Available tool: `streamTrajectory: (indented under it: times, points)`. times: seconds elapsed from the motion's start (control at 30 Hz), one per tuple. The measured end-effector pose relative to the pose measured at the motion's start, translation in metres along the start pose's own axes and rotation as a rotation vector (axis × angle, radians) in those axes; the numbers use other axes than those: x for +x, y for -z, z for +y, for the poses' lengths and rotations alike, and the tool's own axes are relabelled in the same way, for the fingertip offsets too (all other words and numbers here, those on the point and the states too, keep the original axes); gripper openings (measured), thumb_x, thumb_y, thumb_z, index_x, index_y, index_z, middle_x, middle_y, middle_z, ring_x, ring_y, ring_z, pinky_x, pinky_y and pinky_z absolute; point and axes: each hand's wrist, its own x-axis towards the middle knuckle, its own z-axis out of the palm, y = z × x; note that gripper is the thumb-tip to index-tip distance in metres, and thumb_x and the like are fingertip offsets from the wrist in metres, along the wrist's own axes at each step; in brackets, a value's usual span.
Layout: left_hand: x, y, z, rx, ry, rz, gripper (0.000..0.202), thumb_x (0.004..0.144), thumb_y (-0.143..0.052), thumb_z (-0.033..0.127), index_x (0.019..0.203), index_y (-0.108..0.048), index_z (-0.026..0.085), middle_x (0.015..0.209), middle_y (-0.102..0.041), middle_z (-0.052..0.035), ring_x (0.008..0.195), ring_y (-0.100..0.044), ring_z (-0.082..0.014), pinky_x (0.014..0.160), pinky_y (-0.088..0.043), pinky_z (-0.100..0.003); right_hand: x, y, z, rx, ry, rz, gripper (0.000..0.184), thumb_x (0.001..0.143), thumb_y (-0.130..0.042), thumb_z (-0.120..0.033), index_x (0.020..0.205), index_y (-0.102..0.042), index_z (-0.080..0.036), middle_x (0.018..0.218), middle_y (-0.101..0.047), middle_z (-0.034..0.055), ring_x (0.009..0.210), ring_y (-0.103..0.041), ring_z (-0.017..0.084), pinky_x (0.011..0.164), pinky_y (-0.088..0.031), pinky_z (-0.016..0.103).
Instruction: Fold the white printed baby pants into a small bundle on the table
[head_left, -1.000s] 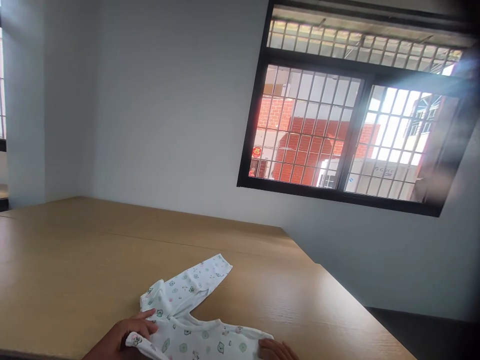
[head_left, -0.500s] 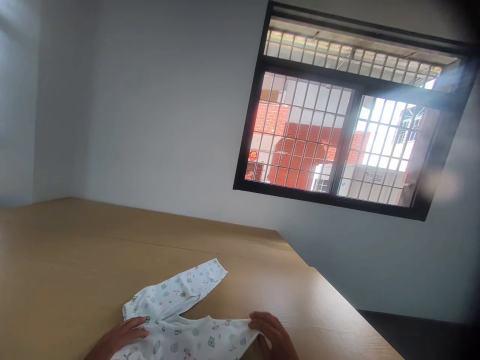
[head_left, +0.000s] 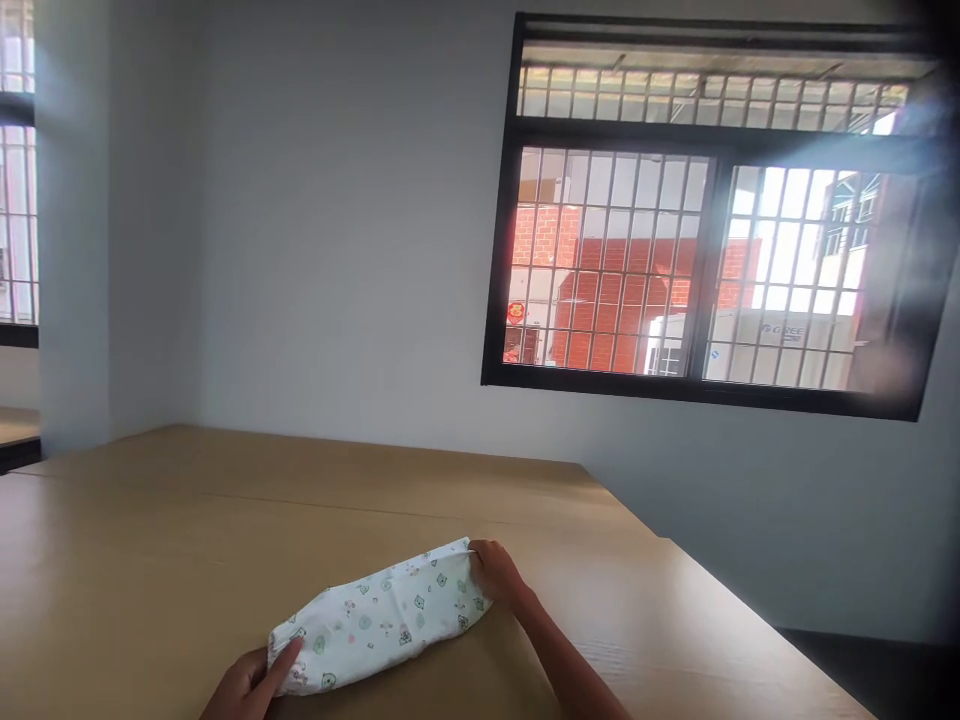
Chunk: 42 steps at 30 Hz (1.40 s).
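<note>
A small white baby garment (head_left: 386, 622) with a green and pink print lies folded over into one long strip on the wooden table (head_left: 150, 540). My right hand (head_left: 493, 573) pinches its far end, fingers closed on the cloth. My left hand (head_left: 251, 682) rests at the near end, a finger pressing down on the fabric there; the rest of that hand is cut off by the frame's lower edge.
The table's right edge (head_left: 720, 610) drops off to a dark floor. Behind it stands a grey wall with a barred black-framed window (head_left: 697, 240). A second window (head_left: 15, 200) shows at the far left.
The garment lay spread with two legs apart; my right hand has carried one leg over onto the other, so it is now a single folded strip. The camera view has tilted up slightly.
</note>
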Motion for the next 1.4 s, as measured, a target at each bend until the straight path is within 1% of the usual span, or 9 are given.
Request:
streamTrajectory:
  times: [0.23,0.37,0.53,0.67,0.97,1.1,1.2,1.3,1.4]
  points:
    - [-0.015,-0.003,-0.014,-0.151,0.111,-0.074,0.070,0.076,-0.057,0.081,0.101,-0.070,0.017,0.109,-0.071,-0.0071,0.118,-0.056,-0.0377,0.102,-0.046,-0.046,-0.101,0.045,0.024,-0.139,-0.026,-0.033,0.023,0.085,-0.042,-0.007,0.074,-0.059,-0.018,0.073,-0.063,0.0054,0.075,-0.059,0.021,0.065,-0.032,0.029]
    - [-0.018,-0.014,-0.002,-0.097,0.077,-0.086,0.065,0.077,-0.059,0.078,0.097,-0.069,0.017,0.098,-0.072,-0.0046,0.104,-0.064,-0.0345,0.085,-0.056,-0.036,-0.137,0.063,0.038,-0.078,-0.008,-0.058,0.023,0.087,-0.038,-0.012,0.071,-0.053,-0.021,0.071,-0.061,0.0010,0.068,-0.056,0.018,0.061,-0.033,0.027]
    - [-0.009,-0.023,0.010,-0.016,0.057,-0.068,0.065,0.071,-0.062,0.076,0.098,-0.065,0.017,0.094,-0.071,-0.0053,0.092,-0.066,-0.0337,0.054,-0.055,-0.028,-0.137,0.053,0.048,0.009,-0.046,-0.015,0.025,0.095,-0.032,-0.025,0.083,-0.053,-0.022,0.076,-0.064,0.0017,0.072,-0.058,0.019,0.063,-0.038,0.027]
    - [-0.006,-0.019,0.003,-0.057,0.063,-0.092,0.067,0.070,-0.066,0.068,0.114,-0.058,0.018,0.116,-0.068,-0.0085,0.103,-0.065,-0.0325,0.056,-0.055,-0.026,-0.132,0.040,0.048,0.027,-0.082,0.025,0.023,0.095,-0.030,-0.024,0.097,-0.053,-0.021,0.077,-0.065,0.0029,0.075,-0.061,0.021,0.066,-0.039,0.029]
    - [-0.025,-0.012,0.010,-0.240,0.067,-0.167,0.078,0.076,-0.067,0.067,0.131,-0.039,0.020,0.099,-0.071,-0.0085,0.093,-0.069,-0.0318,0.065,-0.056,-0.032,-0.143,0.041,0.035,-0.036,-0.093,0.072,0.015,0.087,-0.036,-0.012,0.092,-0.047,-0.021,0.085,-0.065,0.0058,0.077,-0.062,0.022,0.071,-0.043,0.031]
    - [-0.031,-0.018,0.012,-0.259,0.041,-0.027,0.089,0.072,-0.071,0.066,0.139,-0.033,0.022,0.106,-0.065,-0.0108,0.090,-0.069,-0.0316,0.073,-0.059,-0.038,-0.146,0.039,0.028,-0.087,-0.058,0.093,0.025,0.082,-0.036,-0.004,0.100,-0.046,-0.019,0.078,-0.062,0.0033,0.075,-0.061,0.022,0.093,-0.043,0.038]
    - [-0.033,-0.022,0.013,-0.182,0.039,0.099,0.091,0.073,-0.067,0.066,0.145,-0.027,0.028,0.114,-0.058,-0.0117,0.071,-0.069,-0.0265,0.059,-0.058,-0.037,-0.148,0.038,0.025,-0.117,-0.012,0.108,0.038,0.076,-0.035,0.003,0.108,-0.046,-0.015,0.079,-0.063,0.0041,0.086,-0.063,0.023,0.109,-0.033,0.043]
    - [-0.032,-0.023,0.012,-0.103,0.022,0.132,0.091,0.072,-0.065,0.065,0.146,-0.028,0.027,0.113,-0.055,-0.0107,0.061,-0.064,-0.0223,0.055,-0.057,-0.038,-0.154,0.038,0.026,-0.098,-0.005,0.137,0.046,0.075,-0.034,0.004,0.115,-0.047,-0.015,0.104,-0.064,0.0108,0.100,-0.063,0.023,0.099,-0.045,0.037]
    - [-0.032,-0.021,0.012,0.103,-0.051,0.239,0.095,0.069,-0.065,0.065,0.146,-0.029,0.022,0.114,-0.052,-0.0117,0.078,-0.065,-0.0300,0.069,-0.059,-0.047,-0.159,0.034,0.030,-0.083,-0.009,0.167,0.050,0.078,-0.034,0.002,0.123,-0.046,-0.016,0.128,-0.054,0.0147,0.099,-0.066,0.023,0.083,-0.054,0.034]
